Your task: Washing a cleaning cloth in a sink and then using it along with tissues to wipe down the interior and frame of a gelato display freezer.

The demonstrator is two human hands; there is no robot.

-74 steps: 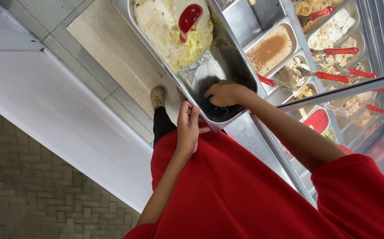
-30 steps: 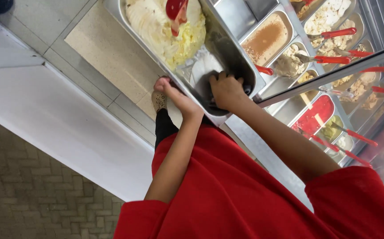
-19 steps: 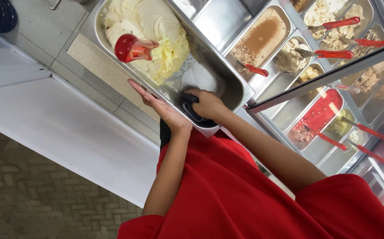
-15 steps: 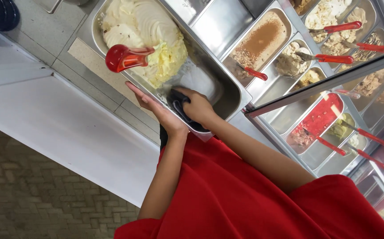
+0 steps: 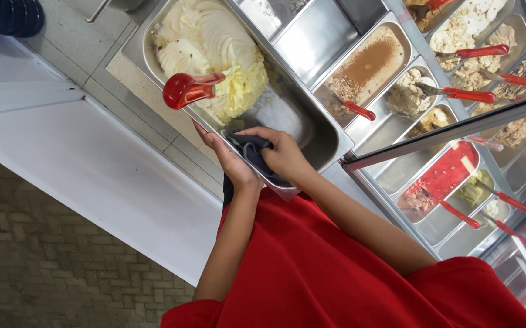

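Our right hand [image 5: 284, 155] gripped a dark cloth [image 5: 252, 152] inside the steel tray [image 5: 329, 143], our left hand [image 5: 229, 161] lay open-fingered against its rim.

The right hand [image 5: 284, 155] covers most of the dark cloth [image 5: 252, 150]; the steel pan's [image 5: 320, 135] near corner hides beneath both.
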